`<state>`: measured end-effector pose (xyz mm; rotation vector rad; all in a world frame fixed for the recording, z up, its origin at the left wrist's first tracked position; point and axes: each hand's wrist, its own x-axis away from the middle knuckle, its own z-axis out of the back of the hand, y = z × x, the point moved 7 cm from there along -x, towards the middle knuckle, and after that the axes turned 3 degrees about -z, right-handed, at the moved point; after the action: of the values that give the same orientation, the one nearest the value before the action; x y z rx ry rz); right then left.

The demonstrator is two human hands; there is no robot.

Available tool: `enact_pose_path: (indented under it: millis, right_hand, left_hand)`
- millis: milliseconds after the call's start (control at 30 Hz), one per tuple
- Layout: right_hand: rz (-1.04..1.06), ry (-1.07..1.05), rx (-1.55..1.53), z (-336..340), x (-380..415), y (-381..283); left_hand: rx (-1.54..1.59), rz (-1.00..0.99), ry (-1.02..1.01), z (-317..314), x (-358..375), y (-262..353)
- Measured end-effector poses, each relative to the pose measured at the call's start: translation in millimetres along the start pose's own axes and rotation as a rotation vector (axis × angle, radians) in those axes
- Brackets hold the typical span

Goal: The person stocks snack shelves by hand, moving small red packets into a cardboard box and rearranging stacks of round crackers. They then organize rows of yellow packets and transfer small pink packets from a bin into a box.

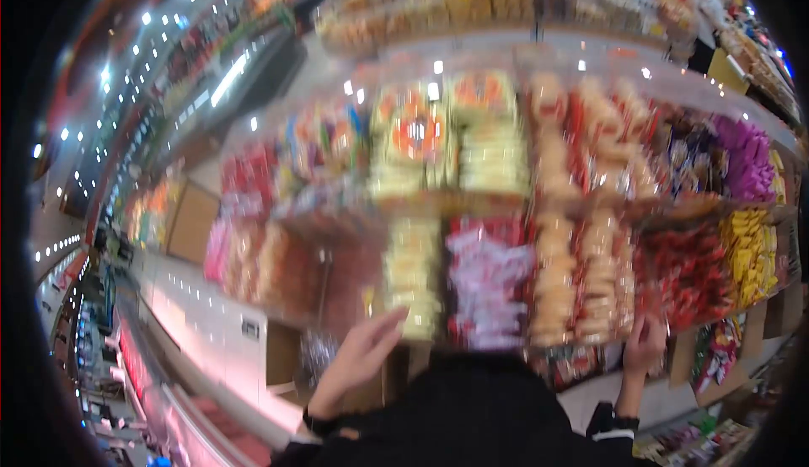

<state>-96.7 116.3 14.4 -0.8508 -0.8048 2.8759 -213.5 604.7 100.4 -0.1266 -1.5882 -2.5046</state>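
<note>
My left hand (371,351) is at the near edge of the display, its fingers stretched toward a stack of pale yellow packets (413,277). Nothing shows in that hand. My right hand (646,345) has its fingers curled at the front of a bin of small red packets (687,273). Blur hides whether anything is between those fingers. Between the hands lie lilac-wrapped packets (490,277) and rows of round, tan packaged goods (598,286).
Behind these bins a second row holds larger pale yellow packs (417,138) with orange labels and purple packets (746,159). Yellow packets (750,252) fill the far right bin. A pink-lit counter (202,307) runs along the left. A person (708,20) stands at the back right.
</note>
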Motion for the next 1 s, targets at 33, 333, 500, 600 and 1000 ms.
enact_pose_path:
  millis: [33,333,500,600,1000]
  right_hand:
    - [-0.117,-0.065,-0.076,4.2,-5.4,-3.6]
    - [0.166,-0.292,-0.238,-1.6,-52.9,-126.9]
    - [0.347,-0.556,-0.301,-51.9,-65.6,-223.1]
    - [0.479,-0.639,-0.346,-79.4,-63.2,-253.1]
    - [0.454,-0.776,-0.182,-122.2,-53.8,-253.2]
  left_hand:
    - [-0.009,0.024,-0.042,-9.4,-4.0,1.3]
    - [0.006,0.000,-0.130,-57.1,-47.8,-16.5]
    - [0.144,0.012,-0.175,-52.8,-68.3,-21.6]
    - [0.070,-0.049,-0.212,-50.1,-74.1,-15.4]
    - [0.230,-0.071,-0.313,-55.9,-103.0,-47.8]
